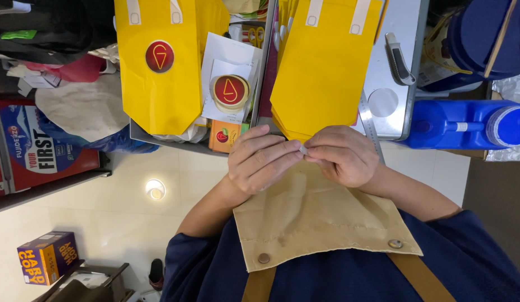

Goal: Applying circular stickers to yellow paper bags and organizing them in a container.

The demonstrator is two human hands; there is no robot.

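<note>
Bright, even light from overhead. A round lamp glare shines on the glossy floor. The steel bench gleams softly. Shadows are faint, focus is sharp throughout, and the edges bend slightly.

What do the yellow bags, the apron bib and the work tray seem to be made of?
Yellow bags: matte paper, with sharp folded edges.
Apron bib: tan woven cloth, perhaps canvas; creased, stitched, with metal snaps.
Work tray: metal, probably steel; grey with a dull sheen.
</note>
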